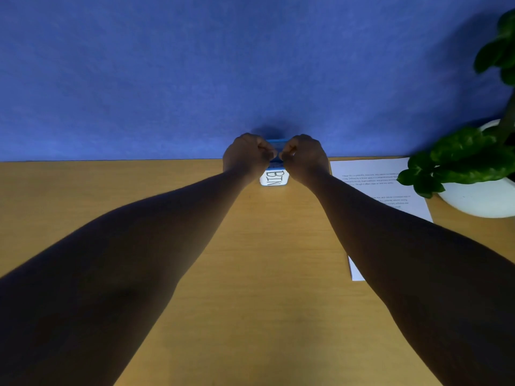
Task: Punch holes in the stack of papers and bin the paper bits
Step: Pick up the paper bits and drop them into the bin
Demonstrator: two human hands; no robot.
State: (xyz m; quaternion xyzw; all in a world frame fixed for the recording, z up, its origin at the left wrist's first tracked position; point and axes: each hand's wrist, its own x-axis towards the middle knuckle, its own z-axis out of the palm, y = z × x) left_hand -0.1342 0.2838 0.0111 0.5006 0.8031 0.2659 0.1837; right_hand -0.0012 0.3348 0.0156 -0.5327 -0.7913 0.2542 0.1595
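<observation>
A small container with a white label reading "BIN" (274, 178) stands at the far edge of the wooden desk (250, 260), against the blue wall. Directly above it my left hand (246, 154) and my right hand (305, 156) meet, fingers closed on a small blue object (276, 142) that looks like the hole punch; most of it is hidden by my fingers. The stack of printed papers (373, 185) lies flat to the right of the bin, partly under my right forearm.
A white pot (479, 199) with a green leafy plant (468, 154) stands at the far right, its leaves overhanging the papers' top corner. A blue felt wall panel (250, 79) closes off the desk's back edge.
</observation>
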